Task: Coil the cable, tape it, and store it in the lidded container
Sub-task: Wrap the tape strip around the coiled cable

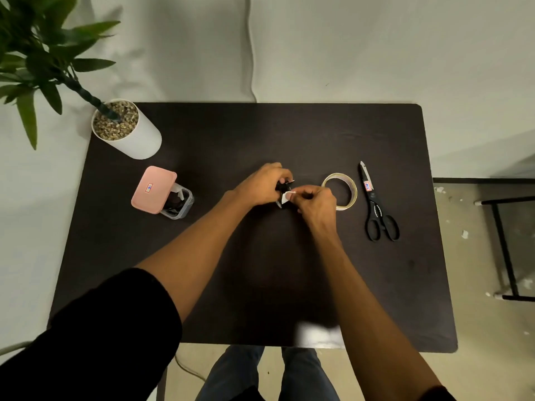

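Above the middle of the dark table [260,134], my left hand [262,183] grips a small black coiled cable [283,187], mostly hidden by my fingers. My right hand [314,202] pinches a short pale piece of tape [286,196] against the coil. A clear tape roll [348,188] lies flat just right of my right hand. The clear container [182,205] stands at the left with its pink lid [153,189] resting tilted on top, leaving it partly open; dark items show inside.
Black scissors [376,209] lie right of the tape roll, blades pointing away. A white pot with a green plant [127,131] stands at the table's far left corner. A white blurred object [318,334] sits at the near edge. A black frame [506,250] stands to the right.
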